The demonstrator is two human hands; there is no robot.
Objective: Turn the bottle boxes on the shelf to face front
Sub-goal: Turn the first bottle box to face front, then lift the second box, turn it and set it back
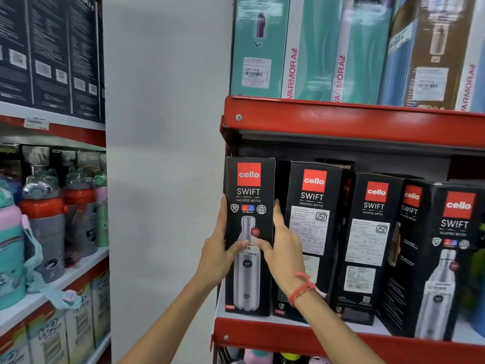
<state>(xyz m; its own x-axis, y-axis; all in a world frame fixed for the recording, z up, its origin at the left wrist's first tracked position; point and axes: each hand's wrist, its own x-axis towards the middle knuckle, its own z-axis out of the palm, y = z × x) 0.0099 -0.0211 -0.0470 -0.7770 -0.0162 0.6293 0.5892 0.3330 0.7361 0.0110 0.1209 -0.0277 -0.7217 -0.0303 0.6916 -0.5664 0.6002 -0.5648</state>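
On the red shop shelf [341, 124], the leftmost box [249, 285] stands tall, picture forward, gripped by the left hand [217, 261] and right hand [283, 253]. The next box [312, 195], label-side out, is nearest the right hand.

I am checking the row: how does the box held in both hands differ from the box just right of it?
The held box shows its bottle picture; the neighbouring box shows printed white labels. The left hand and right hand grip the held box; nothing grips the neighbour. Both are black Cello Swift boxes, upright.
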